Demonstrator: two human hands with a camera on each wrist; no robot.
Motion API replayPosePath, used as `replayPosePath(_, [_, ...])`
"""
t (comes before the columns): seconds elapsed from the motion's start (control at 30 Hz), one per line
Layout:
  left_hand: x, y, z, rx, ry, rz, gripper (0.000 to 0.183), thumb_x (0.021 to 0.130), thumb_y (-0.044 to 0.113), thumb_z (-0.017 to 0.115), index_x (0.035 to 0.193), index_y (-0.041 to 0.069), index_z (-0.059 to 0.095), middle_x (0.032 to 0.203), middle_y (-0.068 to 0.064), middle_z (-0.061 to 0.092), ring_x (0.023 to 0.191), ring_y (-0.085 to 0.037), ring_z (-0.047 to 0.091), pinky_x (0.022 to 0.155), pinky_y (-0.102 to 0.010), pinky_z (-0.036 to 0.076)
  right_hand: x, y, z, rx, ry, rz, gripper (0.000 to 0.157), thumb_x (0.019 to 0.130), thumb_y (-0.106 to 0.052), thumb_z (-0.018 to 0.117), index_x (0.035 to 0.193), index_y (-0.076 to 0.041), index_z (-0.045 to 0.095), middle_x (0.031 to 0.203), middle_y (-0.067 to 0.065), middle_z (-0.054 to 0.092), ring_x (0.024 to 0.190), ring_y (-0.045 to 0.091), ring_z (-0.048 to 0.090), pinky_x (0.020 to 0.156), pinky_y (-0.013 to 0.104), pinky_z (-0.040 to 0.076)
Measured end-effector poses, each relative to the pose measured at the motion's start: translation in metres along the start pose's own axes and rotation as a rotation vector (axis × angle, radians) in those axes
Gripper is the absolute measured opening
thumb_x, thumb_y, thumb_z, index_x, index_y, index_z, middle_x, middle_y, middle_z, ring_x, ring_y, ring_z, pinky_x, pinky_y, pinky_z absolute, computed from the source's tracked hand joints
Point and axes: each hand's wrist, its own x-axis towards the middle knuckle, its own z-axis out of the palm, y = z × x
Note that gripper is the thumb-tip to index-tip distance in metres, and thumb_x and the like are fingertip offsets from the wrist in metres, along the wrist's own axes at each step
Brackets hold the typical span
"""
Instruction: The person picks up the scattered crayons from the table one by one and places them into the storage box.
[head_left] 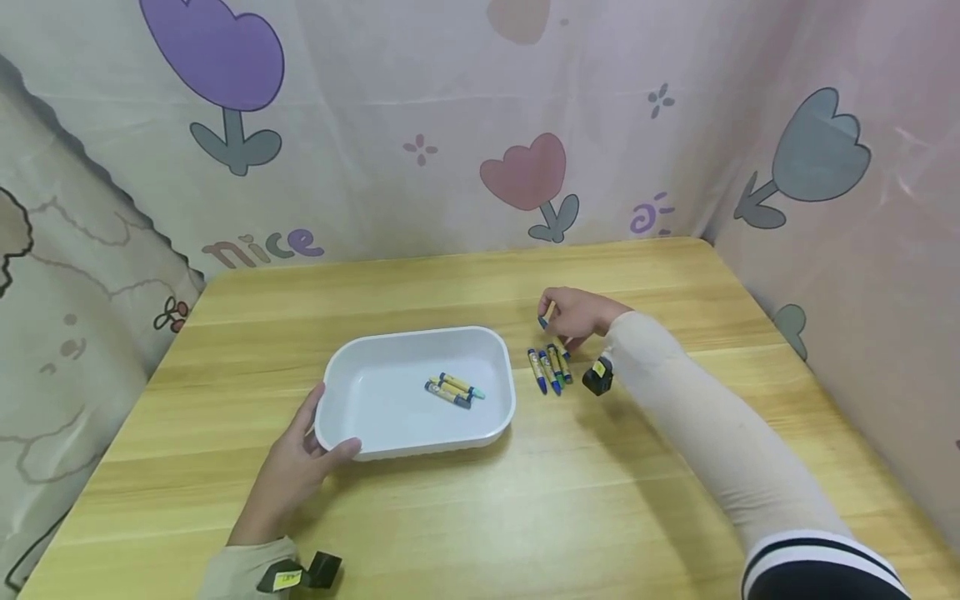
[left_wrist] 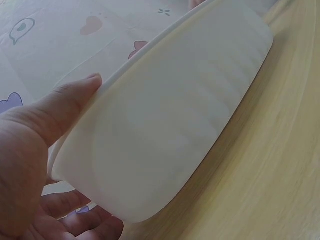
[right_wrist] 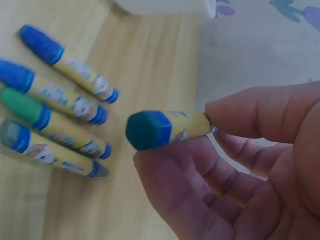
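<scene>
Two-handed work at a wooden table [head_left: 480,525]. The right hand [head_left: 577,314] pinches a single crayon [right_wrist: 172,127] between thumb and fingers, its dark green end facing back towards the wrist; crayon and hand lie just beyond four loose crayons [right_wrist: 65,131], to the right of the white tray [head_left: 382,408]. Three more crayons [head_left: 453,389] rest inside the tray, towards its right side. For sound handling, a light pinch along the barrel should suffice (a waxy stick may snap if bent), with the fingers kept clear of the neighbouring crayons lest one roll. The left hand [head_left: 300,462] grasps the tray at its near left corner, thumb at the rim, fingers against the outer side; gentle, even pressure would best prevent sliding or tipping. Pose: the right arm reaches forward and inward from the lower right, back of the hand uppermost; the left wrist sits lower, nearer the person.
</scene>
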Motion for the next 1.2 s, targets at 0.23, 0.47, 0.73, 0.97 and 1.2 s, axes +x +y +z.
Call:
replayPosePath(0.23, [-0.002,0.003,0.0,-0.002,0.012,0.01,0.103,0.086,0.032,0.075,0.158,0.022,0.002,0.16,-0.019,0.009,0.133,-0.044,0.036,0.094,-0.034,0.049,0.001,-0.019,0.002,-0.033,-0.021,-0.049,0.035,0.095,-0.004,0.054,0.127,0.002,0.043,0.08,0.008,0.05,0.07,0.019,0.053,0.066,0.036,0.061])
replayPosePath(0.47, [-0.001,0.004,0.001,0.003,0.019,0.007,0.104,0.086,0.033,0.076,0.158,0.02,0.002,0.159,-0.023,0.011,0.133,-0.045,0.037,0.094,-0.033,0.05,0.002,-0.036,0.006,-0.049,-0.027,-0.067,0.031,0.094,-0.004,0.056,0.124,-0.003,0.047,0.086,0.011,0.052,0.072,0.02,0.055,0.067,0.035,0.061])
replayPosePath(0.73, [-0.002,0.003,0.002,0.043,0.036,0.031,0.101,0.087,0.031,0.075,0.158,0.019,0.004,0.158,-0.025,0.013,0.132,-0.044,0.038,0.094,-0.032,0.049,0.011,-0.049,0.02,-0.056,-0.052,-0.098,0.033,0.096,-0.007,0.057,0.127,-0.002,0.048,0.091,0.012,0.054,0.072,0.021,0.057,0.065,0.032,0.061])
replayPosePath(0.97, [-0.002,0.002,0.002,0.042,0.039,0.028,0.102,0.086,0.032,0.075,0.158,0.02,0.004,0.158,-0.025,0.013,0.132,-0.045,0.038,0.095,-0.034,0.048,0.018,-0.063,0.035,-0.071,-0.066,-0.109,0.033,0.094,-0.005,0.06,0.126,-0.003,0.051,0.1,0.014,0.059,0.078,0.022,0.061,0.065,0.031,0.061])
replayPosePath(1.2, [-0.002,0.003,0.003,0.066,0.042,0.024,0.102,0.086,0.034,0.075,0.158,0.02,0.003,0.157,-0.026,0.014,0.131,-0.046,0.038,0.094,-0.035,0.05,0.025,-0.077,0.049,-0.097,-0.099,-0.102,0.033,0.094,-0.006,0.062,0.126,-0.004,0.052,0.103,0.013,0.059,0.079,0.022,0.062,0.064,0.03,0.061])
